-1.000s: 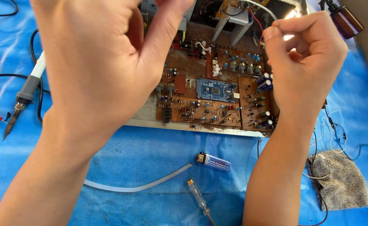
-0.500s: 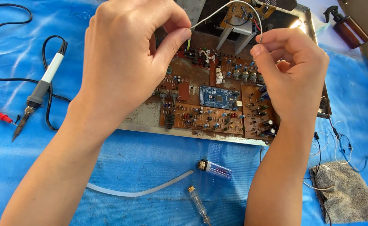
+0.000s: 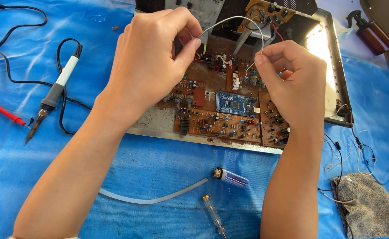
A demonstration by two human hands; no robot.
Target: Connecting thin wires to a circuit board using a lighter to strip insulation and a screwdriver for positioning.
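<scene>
Nearest to us, below both wrists, a clear-handled tester screwdriver (image 3: 213,213), a small blue lighter (image 3: 230,178) and a curved length of clear tube (image 3: 154,199) lie on the blue sheet (image 3: 159,168) that covers the counter. Out past the right forearm sits a grey cloth (image 3: 367,206) among loose thin leads. Well off to the outer side of the left forearm we see a soldering iron (image 3: 55,93) and, beyond it, a red probe (image 3: 4,113).

Under our hands lies a brown circuit board (image 3: 216,121) in its metal frame, with a blue module (image 3: 235,104) between the two wrists.

Above the board, our left hand (image 3: 152,66) has thumb and forefinger pressed together on one end of a thin white wire (image 3: 238,18). Our right hand (image 3: 291,84) pinches the other end the same way, its remaining fingers curled in. The wire arches up between the two pinches, clear of the board. We cannot tell whether either end is bared.

We judge the step in hand to be holding and shaping this wire over the board. Whatever we do with it calls for a steady two-point grip and fine placing, since small parts stand crowded just beneath the fingertips.

Farthest off, beyond the right hand, stands a brown bottle (image 3: 373,35).
</scene>
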